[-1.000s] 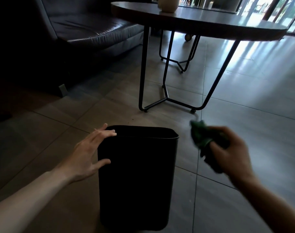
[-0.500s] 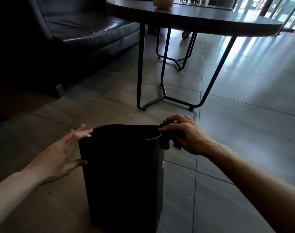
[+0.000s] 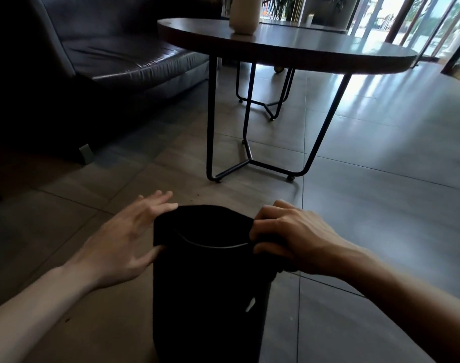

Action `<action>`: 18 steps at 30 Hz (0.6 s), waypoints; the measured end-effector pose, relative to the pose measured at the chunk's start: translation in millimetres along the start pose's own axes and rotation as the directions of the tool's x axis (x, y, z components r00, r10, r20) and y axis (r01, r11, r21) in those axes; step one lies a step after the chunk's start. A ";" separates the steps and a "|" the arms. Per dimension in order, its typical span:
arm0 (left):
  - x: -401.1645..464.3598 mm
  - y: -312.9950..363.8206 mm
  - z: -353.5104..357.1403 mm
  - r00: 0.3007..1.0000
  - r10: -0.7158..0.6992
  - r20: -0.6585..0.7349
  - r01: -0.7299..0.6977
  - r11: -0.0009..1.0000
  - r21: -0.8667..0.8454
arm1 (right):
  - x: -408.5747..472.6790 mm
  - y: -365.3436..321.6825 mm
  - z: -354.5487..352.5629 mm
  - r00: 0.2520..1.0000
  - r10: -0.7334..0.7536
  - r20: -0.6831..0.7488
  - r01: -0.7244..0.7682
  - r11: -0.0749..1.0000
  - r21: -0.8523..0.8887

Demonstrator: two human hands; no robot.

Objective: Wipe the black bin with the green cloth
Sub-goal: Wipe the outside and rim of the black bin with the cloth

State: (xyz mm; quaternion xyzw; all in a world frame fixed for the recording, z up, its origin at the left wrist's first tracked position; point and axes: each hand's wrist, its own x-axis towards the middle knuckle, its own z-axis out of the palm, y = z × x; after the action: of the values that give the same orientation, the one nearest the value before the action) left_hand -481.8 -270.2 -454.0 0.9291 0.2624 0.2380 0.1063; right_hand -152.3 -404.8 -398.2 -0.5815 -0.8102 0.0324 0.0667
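The black bin (image 3: 208,292) stands on the tiled floor right in front of me, its mouth open toward me. My left hand (image 3: 124,239) lies flat against the bin's left side near the rim, fingers spread. At the right rim my right hand (image 3: 291,239) is closed around the green cloth (image 3: 272,275), pressing it on the bin's right edge. The cloth is almost wholly hidden under the hand and looks dark; only a fold shows below the palm.
A round dark table (image 3: 289,48) on thin black metal legs (image 3: 210,121) stands just beyond the bin, with a pale vase (image 3: 244,14) on top. A dark leather sofa (image 3: 113,53) fills the left. Grey tiled floor (image 3: 380,192) stretches right toward bright windows.
My right hand carried the green cloth from the right of the bin onto its right rim and now presses lower on that edge. My left hand stayed on the left side. The view tilted up.
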 end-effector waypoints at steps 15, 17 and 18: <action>44.2 83.9 41.6 0.996 0.082 0.045 -0.082 0.997 -0.006 | 17.5 -6.1 4.0 0.945 0.193 -0.264 -0.232 0.965 -0.125; 45.9 81.3 41.6 0.997 0.065 0.046 -0.064 0.998 -0.014 | 16.1 -6.6 12.4 0.930 0.189 -0.315 -0.240 0.962 -0.131; 46.7 80.2 41.1 0.997 0.058 0.049 -0.057 0.998 -0.019 | 15.6 -6.1 15.6 0.921 0.179 -0.346 -0.231 0.966 -0.117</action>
State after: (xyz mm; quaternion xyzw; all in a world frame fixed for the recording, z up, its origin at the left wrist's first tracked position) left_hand -391.3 -315.4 -445.7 0.9410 0.2306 0.2199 0.1140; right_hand -165.2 -391.6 -411.8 -0.6638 -0.7217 -0.1226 0.1530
